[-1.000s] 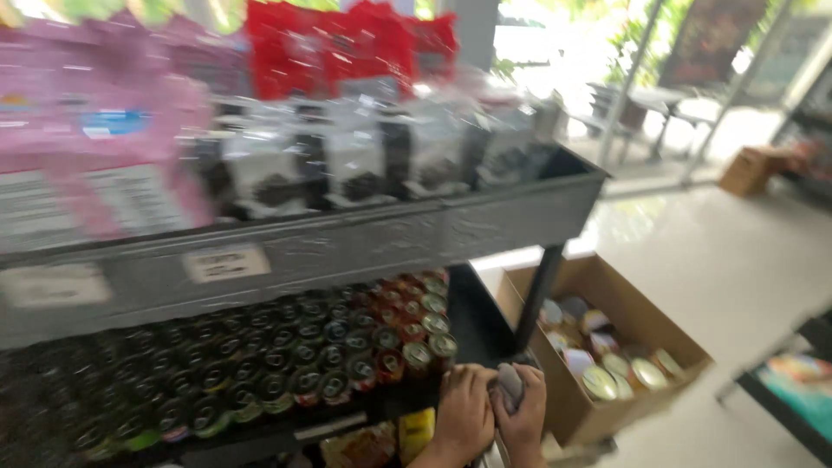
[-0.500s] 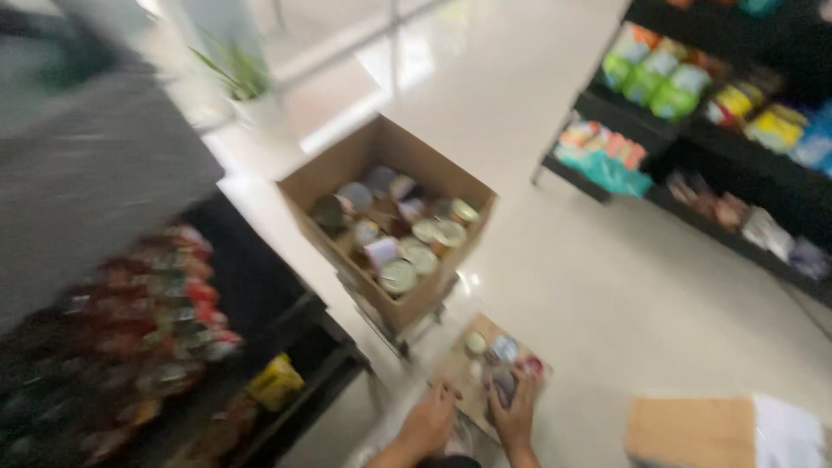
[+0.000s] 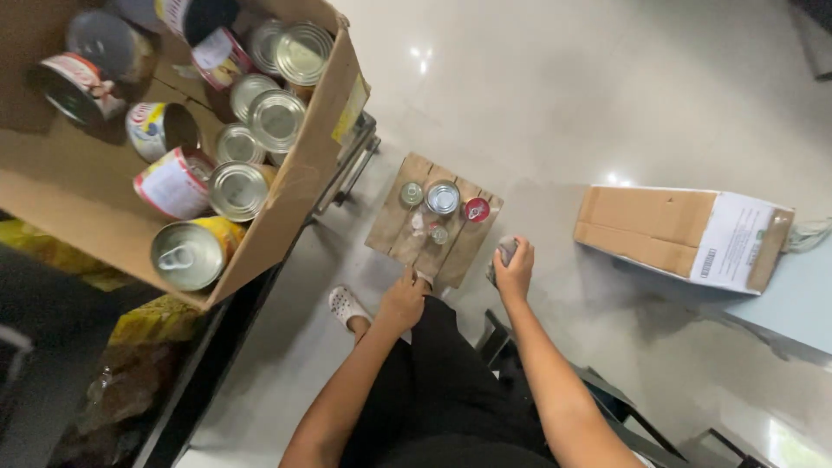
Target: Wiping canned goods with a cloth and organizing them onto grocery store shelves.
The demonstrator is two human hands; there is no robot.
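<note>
right hand (image 3: 515,267) grips grey can (image 3: 504,252) beside wooden board (image 3: 394,230).

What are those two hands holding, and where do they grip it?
The right hand wraps a grey can around its side. The left hand rests at the wooden board's edge; a grip cannot be told.

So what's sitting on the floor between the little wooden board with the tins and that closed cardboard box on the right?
Head view: only bare pale floor lies between the wooden board and the closed cardboard box.
</note>
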